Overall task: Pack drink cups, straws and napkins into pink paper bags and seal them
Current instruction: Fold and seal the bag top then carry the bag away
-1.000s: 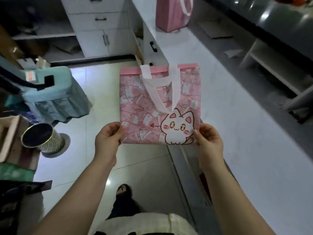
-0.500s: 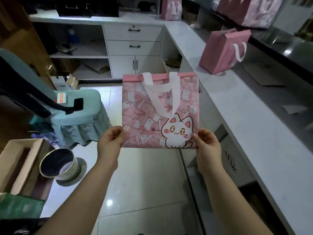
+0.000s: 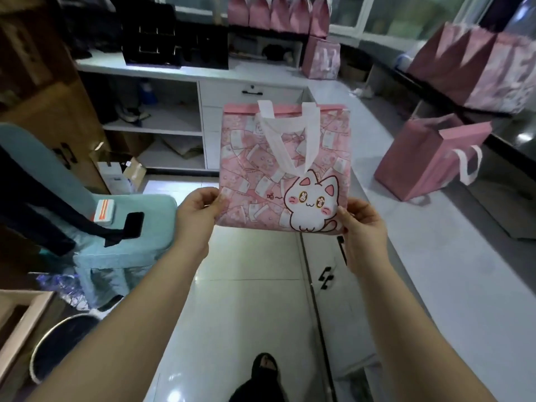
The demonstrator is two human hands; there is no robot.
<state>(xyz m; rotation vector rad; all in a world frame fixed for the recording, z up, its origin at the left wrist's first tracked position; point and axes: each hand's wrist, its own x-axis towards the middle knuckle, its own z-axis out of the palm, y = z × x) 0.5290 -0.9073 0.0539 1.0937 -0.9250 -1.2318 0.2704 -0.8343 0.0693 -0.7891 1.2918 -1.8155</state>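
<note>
I hold a flat pink bag (image 3: 261,169) with a white cartoon cat and white handles upright in front of me, above the floor. My left hand (image 3: 198,211) pinches its lower left corner. At the lower right corner my right hand (image 3: 362,230) pinches the bag. A plain pink paper bag (image 3: 423,158) stands on the white counter (image 3: 441,256) to the right. More pink bags (image 3: 278,13) line the back shelf, and others (image 3: 475,62) sit on the dark upper ledge at right. No cups, straws or napkins are visible.
A teal chair (image 3: 124,227) with a dark garment stands at left. A round metal bin (image 3: 63,343) and a wooden box (image 3: 20,320) sit at lower left. White cabinets with drawers (image 3: 249,94) fill the back. My foot (image 3: 264,369) is on the glossy tile floor.
The view has tilted upward, revealing the back shelf and more pink bags. The cat bag stays gripped in both hands at the same corners.
</note>
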